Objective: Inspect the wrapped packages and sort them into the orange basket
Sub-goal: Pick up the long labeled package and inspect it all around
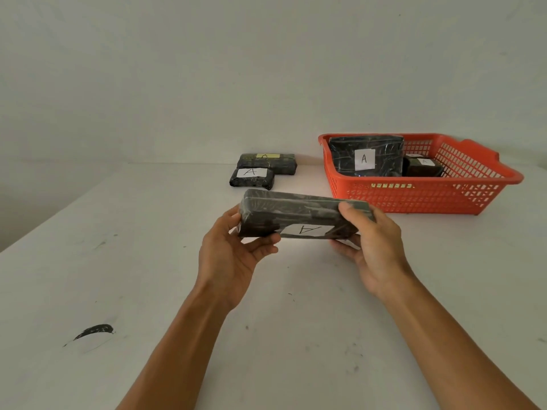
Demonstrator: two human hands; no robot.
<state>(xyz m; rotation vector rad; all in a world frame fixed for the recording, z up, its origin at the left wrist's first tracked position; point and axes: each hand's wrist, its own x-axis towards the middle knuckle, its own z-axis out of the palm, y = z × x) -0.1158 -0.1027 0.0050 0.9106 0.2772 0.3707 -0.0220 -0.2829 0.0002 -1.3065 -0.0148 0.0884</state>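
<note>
A long package (293, 213) wrapped in black film, with a white "A" label on its near face, is held above the table. My left hand (233, 255) grips its left end and my right hand (370, 247) grips its right end. The orange basket (429, 193) stands behind and to the right. Inside it a large wrapped package (381, 156) with an "A" label leans against the back wall, beside a smaller one (423, 168). Two more wrapped packages lie on the table at the back: a small one (251, 179) in front of a longer one (281, 165).
The white table (177, 276) meets a pale wall at the back. A black smear (94, 331) marks the table at the near left. The table's left edge runs diagonally at the left of the view.
</note>
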